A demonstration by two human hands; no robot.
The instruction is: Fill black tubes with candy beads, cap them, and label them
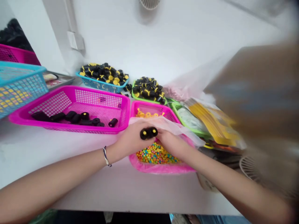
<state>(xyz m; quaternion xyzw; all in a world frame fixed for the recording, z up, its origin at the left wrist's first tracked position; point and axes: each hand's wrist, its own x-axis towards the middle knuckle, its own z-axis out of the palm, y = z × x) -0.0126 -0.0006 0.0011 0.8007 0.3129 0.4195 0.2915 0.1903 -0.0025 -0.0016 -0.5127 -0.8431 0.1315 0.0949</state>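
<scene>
Presently, black parts (148, 133) are gripped by fingers of left hand (130, 140) and right hand (171, 143) above the near bead basket (161, 170), presumably so drops are caught.

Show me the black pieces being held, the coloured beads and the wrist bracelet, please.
black pieces (153, 132): head view, on the dark side of the right-hand one.
coloured beads (155, 154): head view, middle of the heap.
bracelet (106, 155): head view, on the band across the left wrist.

Black, yellow-dotted piece (148, 133) over multicoloured beads (155, 154) in pink basket (163, 168).
</scene>
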